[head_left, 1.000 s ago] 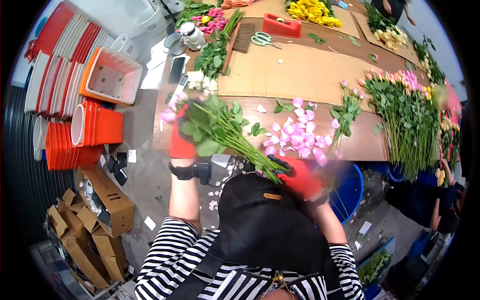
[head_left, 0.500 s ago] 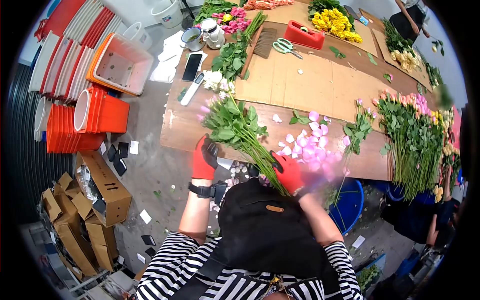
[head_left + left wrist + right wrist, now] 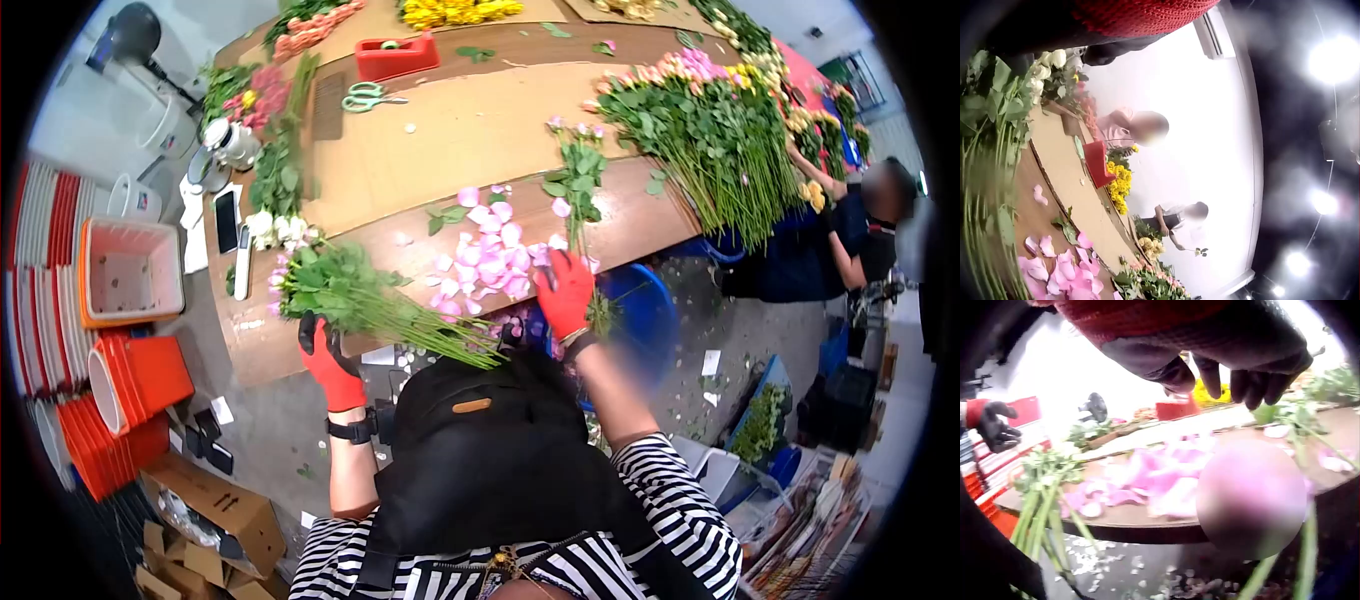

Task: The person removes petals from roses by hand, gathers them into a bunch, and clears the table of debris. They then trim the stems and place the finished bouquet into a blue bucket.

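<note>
A bundle of leafy green flower stems with pale pink blooms lies at the table's front left, its cut ends jutting past the edge. Beside its leaves is my left hand, in a red glove with dark fingers, loosely bent and empty; the right wrist view also shows this left hand apart from the stems. My right hand hovers at the front edge by the heap of pink petals. Its dark fingers hang loosely over the petals and grip nothing. A small bunch of pink flowers lies just beyond it.
A large pile of stemmed roses covers the table's right. Green scissors, a red tape dispenser and a phone lie farther back. Below the edge stands a blue bin. Another person works at right.
The right hand has let go of the stems and moved right toward the petals. The bundle now lies on the table. The left hand came off the leaves earlier and stays near them.
</note>
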Demonstrator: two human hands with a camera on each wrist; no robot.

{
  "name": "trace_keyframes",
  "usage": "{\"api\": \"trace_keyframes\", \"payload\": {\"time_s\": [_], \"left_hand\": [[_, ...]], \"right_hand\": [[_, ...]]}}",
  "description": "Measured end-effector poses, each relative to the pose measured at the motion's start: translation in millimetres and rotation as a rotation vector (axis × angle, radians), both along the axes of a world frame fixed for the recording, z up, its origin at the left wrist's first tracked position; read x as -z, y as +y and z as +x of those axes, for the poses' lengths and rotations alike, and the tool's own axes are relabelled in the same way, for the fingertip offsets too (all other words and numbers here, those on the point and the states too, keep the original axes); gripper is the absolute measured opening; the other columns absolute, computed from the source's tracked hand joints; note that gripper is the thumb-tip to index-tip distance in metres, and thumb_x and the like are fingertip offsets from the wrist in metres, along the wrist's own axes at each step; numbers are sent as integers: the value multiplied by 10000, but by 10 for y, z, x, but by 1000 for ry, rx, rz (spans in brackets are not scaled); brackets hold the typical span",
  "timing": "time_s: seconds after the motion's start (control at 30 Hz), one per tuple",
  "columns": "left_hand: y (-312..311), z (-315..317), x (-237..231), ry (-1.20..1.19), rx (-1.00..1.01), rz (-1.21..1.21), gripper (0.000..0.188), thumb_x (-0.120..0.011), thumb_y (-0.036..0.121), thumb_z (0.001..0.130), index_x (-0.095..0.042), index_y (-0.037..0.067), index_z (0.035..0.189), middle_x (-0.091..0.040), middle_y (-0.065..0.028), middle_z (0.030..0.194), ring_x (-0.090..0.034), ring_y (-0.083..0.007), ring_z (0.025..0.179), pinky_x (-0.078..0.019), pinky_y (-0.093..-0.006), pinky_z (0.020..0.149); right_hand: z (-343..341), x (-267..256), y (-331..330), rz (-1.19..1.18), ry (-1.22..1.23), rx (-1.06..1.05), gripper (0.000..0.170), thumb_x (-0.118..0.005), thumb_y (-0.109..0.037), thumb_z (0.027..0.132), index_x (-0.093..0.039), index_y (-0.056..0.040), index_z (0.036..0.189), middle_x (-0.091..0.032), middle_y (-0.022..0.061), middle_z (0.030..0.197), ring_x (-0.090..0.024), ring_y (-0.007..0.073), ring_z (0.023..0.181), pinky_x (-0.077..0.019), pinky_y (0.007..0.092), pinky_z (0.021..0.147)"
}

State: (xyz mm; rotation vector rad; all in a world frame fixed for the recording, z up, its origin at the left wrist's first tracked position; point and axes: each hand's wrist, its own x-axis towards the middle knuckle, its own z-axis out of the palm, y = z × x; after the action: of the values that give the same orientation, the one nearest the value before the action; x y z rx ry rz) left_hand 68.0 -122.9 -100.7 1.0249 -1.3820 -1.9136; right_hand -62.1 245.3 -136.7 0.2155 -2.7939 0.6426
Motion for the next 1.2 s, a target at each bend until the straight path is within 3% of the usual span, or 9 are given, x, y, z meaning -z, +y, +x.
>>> {"api": "trace_keyframes", "payload": {"time_s": [0.23, 0.37, 0.4, 0.5, 0.67, 0.7, 0.8, 0.97, 1.2], "left_hand": [[417, -329, -106, 71, 169, -12, 378, -591, 135, 923, -547, 37, 1286, -610, -39, 1168, -573, -148, 1019, -452, -287, 896], [742, -544, -186, 123, 258, 22, 367, -602, 123, 915, -569, 26, 1267, -630, -37, 1131, -589, -128, 989, -476, -265, 854], [850, -597, -265, 113, 359, 70, 358, -603, 121, 916, -577, 23, 1259, -633, -40, 1131, -594, -130, 991, -482, -268, 853], [1147, -883, -505, 86, 535, 177, 334, -584, 140, 934, -598, 7, 1241, -652, -76, 1146, -631, -156, 984, -514, -277, 828], [1457, -1377, -921, 270, 787, -94, 377, -546, 134, 956, -547, -13, 1303, -628, -97, 1216, -624, -191, 1068, -511, -305, 890], [1484, -1448, -959, 305, 825, -191, 394, -540, 137, 958, -529, -13, 1323, -620, -96, 1230, -620, -188, 1077, -505, -311, 908], [1593, -1621, -1215, 309, 868, 390, 407, -578, 221, 949, -552, 28, 1306, -618, -55, 1163, -591, -144, 1025, -465, -307, 923], [1732, -1502, -1264, 340, 903, 40, 368, -604, 167, 896, -584, -44, 1198, -652, -81, 1071, -621, -159, 933, -483, -296, 895], [1910, -1191, -1460, 334, 929, 70, 349, -570, 96, 805, -608, -68, 1110, -665, -83, 1019, -600, -139, 902, -469, -279, 830]], "right_hand": [[-289, 665, 899, 265, -352, 322, 587, -667, -277, 802, -450, -132, 1327, -591, 185, 1145, -620, 364, 900, -484, 446, 742], [-350, 659, 1019, -196, -96, 335, 343, -636, -232, 834, -603, -89, 1144, -647, 152, 1056, -641, 343, 917, -502, 448, 791], [-220, 220, 919, -546, -96, 304, 268, -627, -219, 852, -653, -63, 1068, -672, 149, 1024, -643, 343, 931, -504, 422, 820], [97, -770, 731, -726, -250, 234, 254, -624, -173, 883, -656, -8, 1073, -695, 118, 950, -656, 221, 868, -503, 334, 775], [659, -420, 1011, -968, -324, 142, 294, -663, -131, 846, -655, 41, 1084, -692, 127, 1000, -645, 204, 901, -503, 331, 841], [774, -325, 1039, -944, -258, 112, 293, -672, -135, 828, -662, 29, 1070, -689, 135, 984, -654, 232, 895, -507, 349, 824], [1015, -280, 1126, -781, -274, -49, 299, -685, -131, 789, -676, -2, 1059, -679, 140, 931, -654, 284, 836, -511, 359, 770], [1226, -406, 1143, -254, -148, -155, 329, -718, -155, 757, -694, -80, 1076, -681, 114, 973, -624, 326, 918, -496, 413, 831], [824, -1145, 791, -401, -59, -50, 426, -702, -85, 767, -633, -65, 1187, -595, 148, 1231, -556, 343, 1125, -432, 420, 976]]}}
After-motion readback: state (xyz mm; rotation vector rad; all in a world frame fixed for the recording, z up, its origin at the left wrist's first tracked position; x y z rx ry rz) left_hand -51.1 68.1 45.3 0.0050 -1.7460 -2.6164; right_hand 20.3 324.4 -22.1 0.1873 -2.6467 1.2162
